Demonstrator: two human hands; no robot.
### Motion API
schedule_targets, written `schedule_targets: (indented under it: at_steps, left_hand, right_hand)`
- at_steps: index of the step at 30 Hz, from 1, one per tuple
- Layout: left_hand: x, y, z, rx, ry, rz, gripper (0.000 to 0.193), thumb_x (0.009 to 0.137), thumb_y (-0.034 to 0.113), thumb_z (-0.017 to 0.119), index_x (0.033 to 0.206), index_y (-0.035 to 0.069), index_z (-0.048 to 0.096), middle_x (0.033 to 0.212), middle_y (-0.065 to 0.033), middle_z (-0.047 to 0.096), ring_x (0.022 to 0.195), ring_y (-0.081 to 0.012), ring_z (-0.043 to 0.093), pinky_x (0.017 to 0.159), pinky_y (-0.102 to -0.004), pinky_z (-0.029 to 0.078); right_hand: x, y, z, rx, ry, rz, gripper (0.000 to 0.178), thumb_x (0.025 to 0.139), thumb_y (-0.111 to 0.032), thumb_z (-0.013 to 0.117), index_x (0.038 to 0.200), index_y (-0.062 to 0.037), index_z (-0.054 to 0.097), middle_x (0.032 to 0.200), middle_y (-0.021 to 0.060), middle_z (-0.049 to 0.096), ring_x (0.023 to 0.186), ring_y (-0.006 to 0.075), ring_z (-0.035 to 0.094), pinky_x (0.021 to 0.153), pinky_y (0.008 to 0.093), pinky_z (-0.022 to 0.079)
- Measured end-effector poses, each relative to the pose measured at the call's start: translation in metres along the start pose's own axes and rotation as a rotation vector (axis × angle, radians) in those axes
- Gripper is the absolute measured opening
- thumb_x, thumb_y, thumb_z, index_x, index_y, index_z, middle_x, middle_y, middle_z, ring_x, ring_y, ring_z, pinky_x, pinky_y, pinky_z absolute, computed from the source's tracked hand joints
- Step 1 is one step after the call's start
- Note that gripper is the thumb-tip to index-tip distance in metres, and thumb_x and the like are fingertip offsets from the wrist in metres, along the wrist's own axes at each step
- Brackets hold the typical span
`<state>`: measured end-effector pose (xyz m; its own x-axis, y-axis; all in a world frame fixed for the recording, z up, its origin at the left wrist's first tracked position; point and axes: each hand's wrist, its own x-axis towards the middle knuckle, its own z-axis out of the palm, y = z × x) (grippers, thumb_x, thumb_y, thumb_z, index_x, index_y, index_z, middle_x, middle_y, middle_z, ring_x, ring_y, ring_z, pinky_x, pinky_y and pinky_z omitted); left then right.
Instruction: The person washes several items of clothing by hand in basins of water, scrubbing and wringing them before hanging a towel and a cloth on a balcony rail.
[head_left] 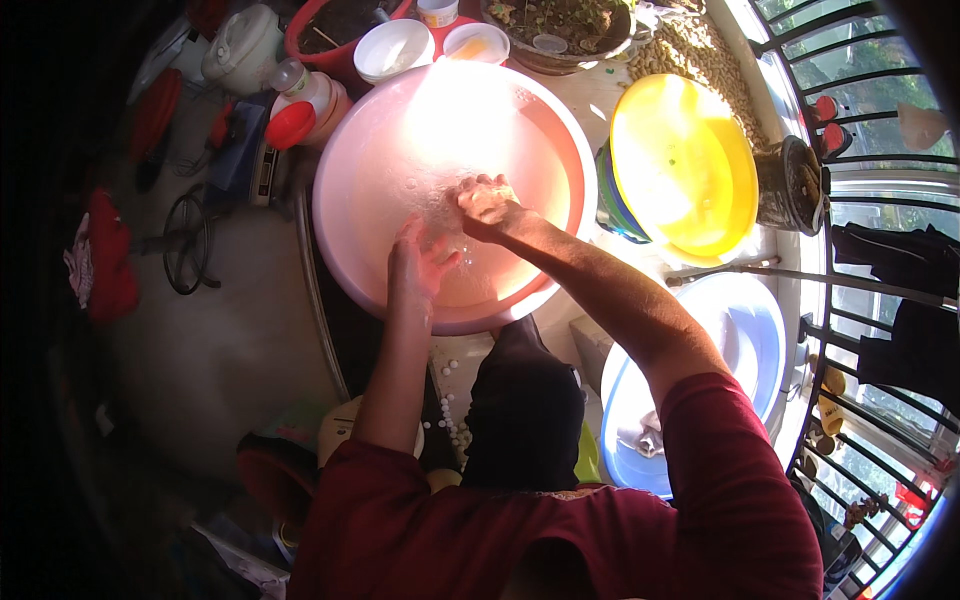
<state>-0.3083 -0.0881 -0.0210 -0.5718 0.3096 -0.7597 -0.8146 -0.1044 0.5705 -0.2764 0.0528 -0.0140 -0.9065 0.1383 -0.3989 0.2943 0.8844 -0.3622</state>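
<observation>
A large pink basin (335, 215) of water stands in front of me, with bright sunlight glaring off its far part. My left hand (420, 262) is partly in the water at the near side, fingers spread and nothing seen in them. Just above and to its right, my right hand (487, 205) is held over the water with its fingers curled in. Whatever those fingers hold, if anything, is hidden. Between the hands the water is splashed and bubbly.
To the right are a yellow basin (738, 215) and a blue tub (770, 345) with a wet cloth (650, 437) in it. White bowls (394, 50) and a planter (560, 62) line the far side. Window bars (880, 115) run along the right; a red scoop (290, 125) lies left.
</observation>
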Motion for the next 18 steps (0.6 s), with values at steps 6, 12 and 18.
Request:
schedule_targets:
  at_steps: [6, 12, 18]
  left_hand:
    - [0.002, 0.005, -0.003, -0.356, -0.343, -0.168, 0.054, 0.088, 0.038, 0.049, 0.127, 0.004, 0.033, 0.133, -0.0162, 0.033, 0.116, -0.0339, 0.044, 0.087, -0.0509, 0.044]
    - [0.006, 0.009, 0.003, -0.138, -0.555, -0.096, 0.032, 0.090, 0.027, 0.045, 0.107, 0.000, 0.051, 0.098, -0.0092, 0.059, 0.085, -0.0188, 0.060, 0.071, -0.0280, 0.052]
    - [-0.019, 0.012, 0.018, -0.284, -0.412, -0.064, 0.026, 0.090, 0.018, 0.039, 0.108, 0.006, 0.054, 0.101, -0.0060, 0.059, 0.082, -0.0170, 0.059, 0.064, -0.0281, 0.050]
  right_hand:
    - [-0.052, -0.025, -0.071, -0.005, 0.023, -0.248, 0.021, 0.084, -0.022, 0.052, 0.103, -0.0166, 0.057, 0.104, 0.0048, 0.054, 0.106, 0.0232, 0.048, 0.088, 0.0406, 0.036]
    - [-0.095, -0.031, -0.082, -0.007, -0.082, -0.504, 0.029, 0.082, -0.017, 0.052, 0.111, -0.0162, 0.057, 0.115, 0.0069, 0.048, 0.113, 0.0224, 0.042, 0.092, 0.0384, 0.034]
    - [-0.061, 0.008, -0.083, 0.783, 0.025, -0.383, 0.028, 0.085, -0.023, 0.058, 0.110, -0.0119, 0.057, 0.120, 0.0075, 0.046, 0.117, 0.0210, 0.040, 0.097, 0.0330, 0.034]
